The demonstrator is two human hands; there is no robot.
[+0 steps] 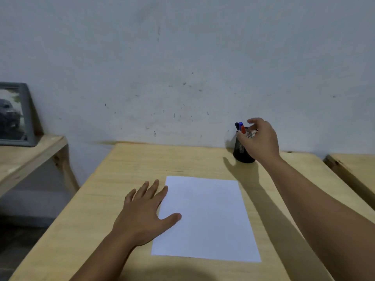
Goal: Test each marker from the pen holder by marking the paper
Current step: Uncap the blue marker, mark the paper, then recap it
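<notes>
A blank white sheet of paper (207, 218) lies on the wooden desk (129, 163) in front of me. My left hand (145, 214) lies flat with straight fingers on the desk, its thumb and forefinger on the paper's left edge. At the desk's back right, against the wall, stands a black mesh pen holder (242, 154) with a black marker (236, 125), a blue marker (240, 124) and a red marker (243, 129) sticking out. My right hand (260, 140) is at the holder's rim, fingers loosely curled beside the red marker; whether it grips the marker I cannot tell.
A framed picture (14, 114) leans against the wall on a lower wooden table (30, 157) at the left. Another wooden surface (355, 169) begins at the right. A grey wall rises right behind the desk.
</notes>
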